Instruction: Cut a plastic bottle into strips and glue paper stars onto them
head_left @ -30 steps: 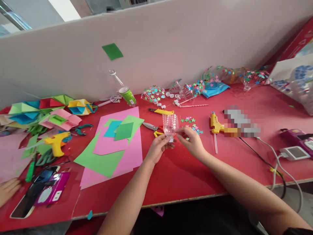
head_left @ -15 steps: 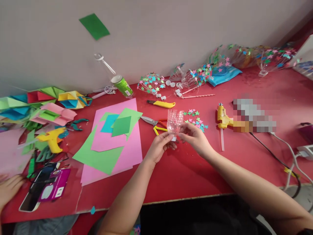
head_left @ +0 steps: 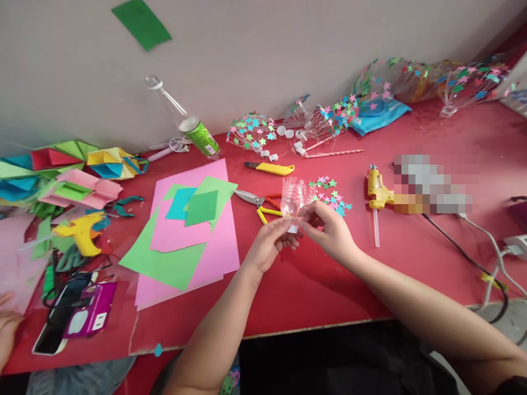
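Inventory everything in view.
cut bottle: 1, clear, centre
loose stars: many, mixed, centre
utility knife: 1, yellow, centre
scissors: 1, red-yellow, centre
paper sheets: several, mixed, centre left
paper piece: 1, green, wall
starred bottles: several, clear, back
labelled bottle: 1, clear, back
striped sticks: 2, pink, back
packet: 1, blue, back
folded papers: several, mixed, left
glue guns: 2, yellow, left, right
other tools: several, green-teal, left
phone: 1, black, left
box: 1, purple, left
pixelated thing: 1, grey, right
cables: several, mixed, right
table: 1, red, foreground
other person's hand: 1, left
left hand: 1, holding cut bottle
right hand: 1, at cut bottle
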